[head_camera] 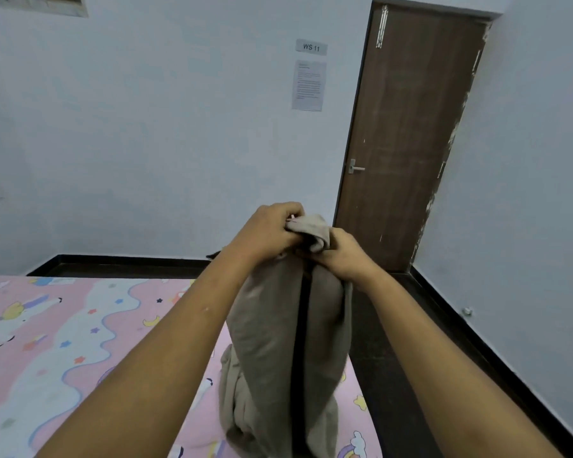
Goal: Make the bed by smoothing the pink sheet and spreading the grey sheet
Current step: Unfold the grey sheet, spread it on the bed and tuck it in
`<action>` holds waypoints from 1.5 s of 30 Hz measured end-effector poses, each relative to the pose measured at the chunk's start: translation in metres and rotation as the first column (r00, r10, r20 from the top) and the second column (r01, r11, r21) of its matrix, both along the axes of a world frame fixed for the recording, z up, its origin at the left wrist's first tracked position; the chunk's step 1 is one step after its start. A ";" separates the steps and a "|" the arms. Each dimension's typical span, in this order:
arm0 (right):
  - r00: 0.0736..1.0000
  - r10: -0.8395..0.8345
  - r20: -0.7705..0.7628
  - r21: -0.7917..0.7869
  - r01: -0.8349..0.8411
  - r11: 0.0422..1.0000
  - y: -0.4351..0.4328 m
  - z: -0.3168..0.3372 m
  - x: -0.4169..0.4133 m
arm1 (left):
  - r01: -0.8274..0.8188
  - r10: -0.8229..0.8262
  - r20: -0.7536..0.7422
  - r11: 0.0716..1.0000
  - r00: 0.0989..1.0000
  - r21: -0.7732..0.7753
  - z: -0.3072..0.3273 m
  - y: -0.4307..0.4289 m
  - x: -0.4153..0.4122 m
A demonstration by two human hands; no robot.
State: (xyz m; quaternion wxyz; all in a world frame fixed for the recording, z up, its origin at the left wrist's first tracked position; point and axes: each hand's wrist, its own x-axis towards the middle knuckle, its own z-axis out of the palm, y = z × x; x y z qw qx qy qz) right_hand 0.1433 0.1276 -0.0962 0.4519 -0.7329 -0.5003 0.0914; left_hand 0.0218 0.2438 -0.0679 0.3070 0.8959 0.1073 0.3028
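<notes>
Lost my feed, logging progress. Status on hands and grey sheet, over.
Left hand and right hand both grip grey sheet, bunched, lifted, lower end on pink sheet. Not yet spread. Nothing seen blocking.

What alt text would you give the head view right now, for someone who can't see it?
The left hand and right hand grip the bunched top of a grey sheet, which hangs down onto the pink sheet on the bed. Behind are a pale wall with paper notices and a brown door.
</notes>
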 end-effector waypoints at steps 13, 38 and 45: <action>0.969 -0.179 -0.171 0.161 0.207 0.965 0.007 0.004 0.028 | -0.241 0.190 -0.376 0.966 0.907 -0.093 -0.049 0.061 -0.019; 0.988 0.151 -0.039 -0.278 -0.155 0.948 -0.003 0.000 0.034 | 0.000 0.653 0.268 0.381 0.708 -0.925 -0.030 0.043 -0.007; 0.913 -0.398 0.088 0.095 0.390 0.916 -0.047 0.026 0.076 | -0.329 0.658 0.193 0.582 0.728 -0.743 -0.007 0.102 -0.055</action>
